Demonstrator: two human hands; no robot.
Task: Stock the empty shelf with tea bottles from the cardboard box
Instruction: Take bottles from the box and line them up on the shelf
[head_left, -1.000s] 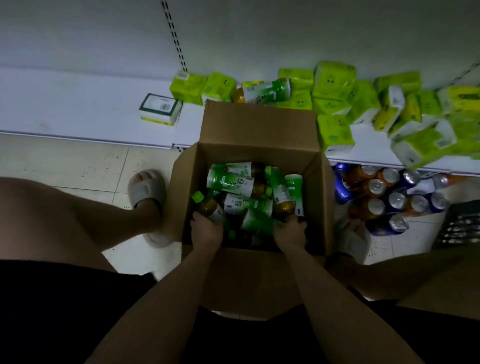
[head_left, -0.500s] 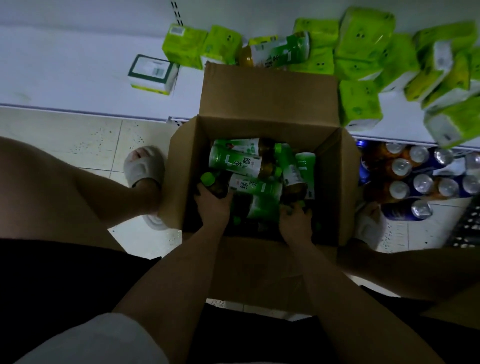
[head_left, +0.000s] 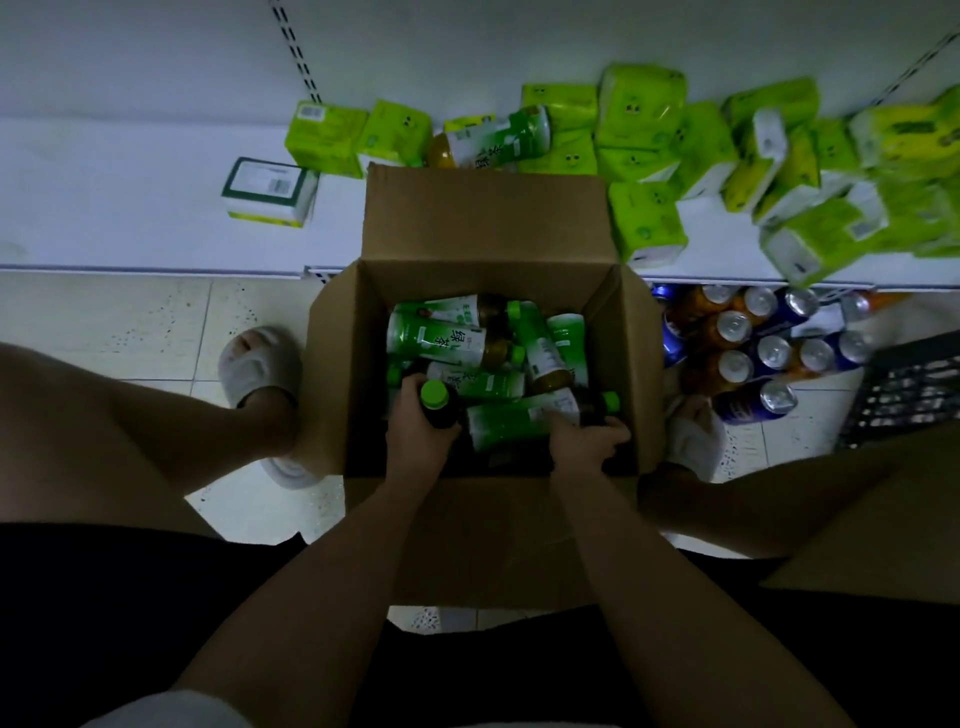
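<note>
An open cardboard box stands on the floor between my feet, holding several green-labelled tea bottles lying jumbled. My left hand is inside the box, wrapped around an upright tea bottle with a green cap. My right hand grips the neck end of another tea bottle that lies on its side. One tea bottle lies on the white shelf behind the box.
Green tissue packs are piled along the shelf's right half, and a white-and-green box sits on the shelf to the left. Drink cans cluster on the floor at the right, beside a dark crate. Another cardboard flap is at my right knee.
The view tilted up slightly. My left hand lifted its bottle upright so the green cap shows. My right hand shifted right onto a lying bottle's neck.
</note>
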